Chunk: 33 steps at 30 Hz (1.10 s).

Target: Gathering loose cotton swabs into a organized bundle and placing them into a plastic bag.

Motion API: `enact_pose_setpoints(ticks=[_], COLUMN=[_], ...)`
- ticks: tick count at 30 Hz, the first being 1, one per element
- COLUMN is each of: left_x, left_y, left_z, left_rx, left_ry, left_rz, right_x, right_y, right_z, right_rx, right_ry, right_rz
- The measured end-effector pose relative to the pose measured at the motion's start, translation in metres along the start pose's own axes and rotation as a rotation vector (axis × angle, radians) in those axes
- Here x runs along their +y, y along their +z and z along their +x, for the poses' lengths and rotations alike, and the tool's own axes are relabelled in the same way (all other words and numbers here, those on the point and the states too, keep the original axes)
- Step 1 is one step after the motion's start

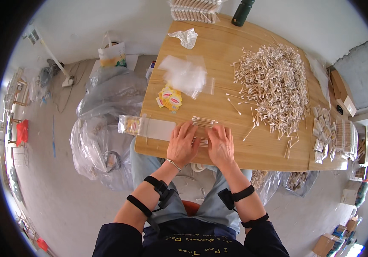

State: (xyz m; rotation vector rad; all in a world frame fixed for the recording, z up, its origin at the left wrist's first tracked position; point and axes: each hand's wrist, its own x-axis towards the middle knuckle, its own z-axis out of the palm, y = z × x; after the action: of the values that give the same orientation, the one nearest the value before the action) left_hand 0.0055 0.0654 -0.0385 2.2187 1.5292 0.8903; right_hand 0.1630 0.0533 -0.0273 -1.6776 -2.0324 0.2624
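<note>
Near the table's front edge, a small row of white cotton swabs [202, 141] lies crosswise between my two hands. My left hand [181, 144] bends its fingers over the left ends, and my right hand [221, 147] closes on the right ends. More swabs [204, 121] of the same bunch show just beyond my fingertips; the parts under the fingers are hidden. Left of my left hand lie a pale flat card [160, 129] and a clear bag [130, 125] with a yellow label and swabs inside. A large heap of loose swabs [274, 88] covers the table's right side.
Yellow-and-white labels [170, 99] and clear plastic bags [186, 75] lie on the wooden table [218, 55], with crumpled wrap [186, 37] behind. A dark green bottle [242, 13] and stacked swab packs [194, 10] stand at the back. More packs [324, 132] sit right; large plastic sacks [102, 132] lie left.
</note>
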Motion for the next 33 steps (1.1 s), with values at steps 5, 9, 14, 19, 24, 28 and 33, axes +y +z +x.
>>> enact_pose_setpoints(ticks=[5,9,14,19,24,28,33], left_x=[-0.001,-0.003,-0.003,-0.008,-0.01,-0.007,-0.007], left_y=[-0.003,-0.002,0.0,0.004,0.004,0.003,0.002], left_z=[0.002,0.001,0.002,-0.001,-0.002,-0.001,-0.001], left_rx=[0.011,0.054,0.058,0.116,0.143,0.108,0.095], left_ry=[-0.057,-0.048,-0.044,-0.096,-0.105,-0.118,-0.134], left_rz=[-0.137,-0.106,-0.125,-0.188,-0.196,-0.197,-0.175], right_x=[0.015,0.01,0.003,0.001,0.006,0.022,0.04], right_y=[0.0,-0.01,-0.003,-0.003,-0.011,-0.018,-0.04], right_z=[0.002,0.013,0.017,0.02,0.017,0.016,0.017], right_rx=[0.21,0.122,-0.01,-0.113,-0.163,-0.111,0.053], right_ry=[0.112,0.189,0.145,0.121,0.131,0.147,0.36], right_rz=[0.209,0.207,0.102,0.002,0.11,0.152,0.448])
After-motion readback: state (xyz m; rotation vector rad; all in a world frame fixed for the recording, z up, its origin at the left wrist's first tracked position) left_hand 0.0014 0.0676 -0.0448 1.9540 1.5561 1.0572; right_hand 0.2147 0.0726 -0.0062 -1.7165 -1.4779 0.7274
